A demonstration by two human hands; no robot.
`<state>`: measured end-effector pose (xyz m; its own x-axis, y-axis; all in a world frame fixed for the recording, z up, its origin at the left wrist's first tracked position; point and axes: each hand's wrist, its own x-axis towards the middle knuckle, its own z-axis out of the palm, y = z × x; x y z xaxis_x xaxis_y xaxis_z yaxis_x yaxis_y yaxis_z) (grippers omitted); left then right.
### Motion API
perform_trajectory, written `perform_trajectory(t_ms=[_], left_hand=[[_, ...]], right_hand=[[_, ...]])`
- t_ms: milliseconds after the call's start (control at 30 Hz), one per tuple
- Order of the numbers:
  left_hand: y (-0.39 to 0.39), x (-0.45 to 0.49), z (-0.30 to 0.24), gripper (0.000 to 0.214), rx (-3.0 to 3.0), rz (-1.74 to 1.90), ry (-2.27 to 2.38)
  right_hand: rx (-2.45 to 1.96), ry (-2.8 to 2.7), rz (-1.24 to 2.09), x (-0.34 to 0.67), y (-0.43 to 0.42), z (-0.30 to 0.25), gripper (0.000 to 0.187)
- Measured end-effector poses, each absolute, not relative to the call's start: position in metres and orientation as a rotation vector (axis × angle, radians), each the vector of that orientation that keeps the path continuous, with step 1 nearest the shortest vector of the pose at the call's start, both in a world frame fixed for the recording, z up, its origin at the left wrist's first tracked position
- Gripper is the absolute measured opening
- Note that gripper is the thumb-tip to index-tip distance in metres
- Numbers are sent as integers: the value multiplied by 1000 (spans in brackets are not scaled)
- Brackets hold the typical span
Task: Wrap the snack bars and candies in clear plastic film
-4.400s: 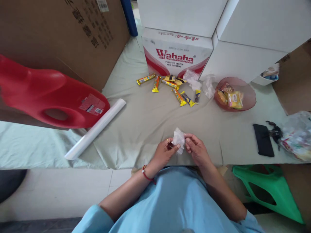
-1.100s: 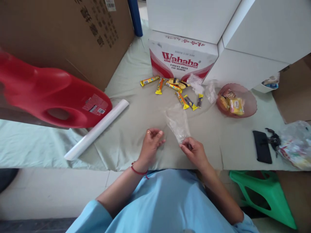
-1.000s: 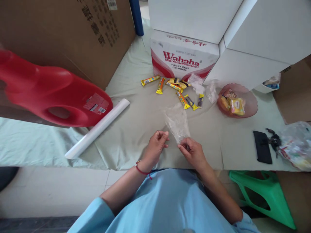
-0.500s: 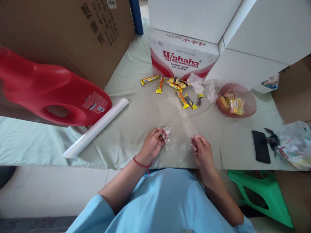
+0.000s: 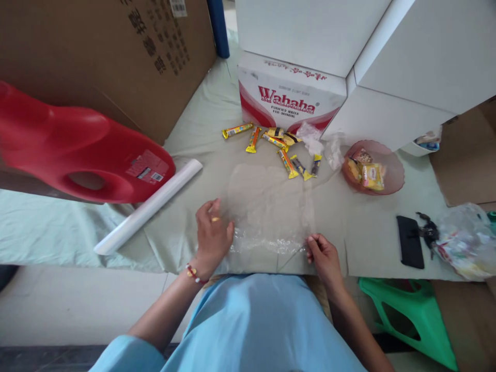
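A sheet of clear plastic film lies spread on the cloth in front of me, its near edge crinkled and shiny. My right hand pinches the film's near right corner between thumb and fingers. At the film's left edge is my left hand, its thumb apart from loosely bent fingers, with nothing visibly held in it. Just beyond the film lie several small snack bars in yellow wrappers, along with crumpled clear plastic.
A white roll lies left, beside a large red jug. Behind stand a brown carton and a Wahaha water box. On the right are a pink bowl with wrapped snacks, a black phone, keys and a plastic bag.
My left hand has let go of the bunched film and moved left, its fingers opening. The film now lies spread flatter and wider. My right hand still pinches its corner, slightly nearer me.
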<state>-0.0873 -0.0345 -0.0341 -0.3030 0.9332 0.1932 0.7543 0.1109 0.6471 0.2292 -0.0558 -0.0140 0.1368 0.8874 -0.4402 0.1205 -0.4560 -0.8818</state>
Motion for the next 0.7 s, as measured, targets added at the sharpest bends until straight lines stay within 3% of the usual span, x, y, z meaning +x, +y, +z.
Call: perform_trajectory(t_ms=[133,233,333,400,500,567,700], left_hand=[[-41,-89,-37,58,2360,654,1687],[-33,-100,-41,59,2316,402,1438],[-24,-116,-39,61,2128,393,1378],[-20,-123,-33,57,2003,470,1334],[-13,-123,-19,30,1805,574,1270],[-8,-120,-13,16,1672,625,1258],[3,-114,-8,9,1497,701,1323]], right_hand=[[-1737,-1083,1401,236,-55,-12,56],[-1791,-1136,1379,253,-56,-15,56],[-1860,-1197,1378,281,-56,-17,56],[-1900,-1315,1242,299,-52,-11,54],[-1888,-1522,761,307,-34,10,43],[-1720,-1727,629,291,-16,24,31],[-1024,-2388,935,212,13,27,27]])
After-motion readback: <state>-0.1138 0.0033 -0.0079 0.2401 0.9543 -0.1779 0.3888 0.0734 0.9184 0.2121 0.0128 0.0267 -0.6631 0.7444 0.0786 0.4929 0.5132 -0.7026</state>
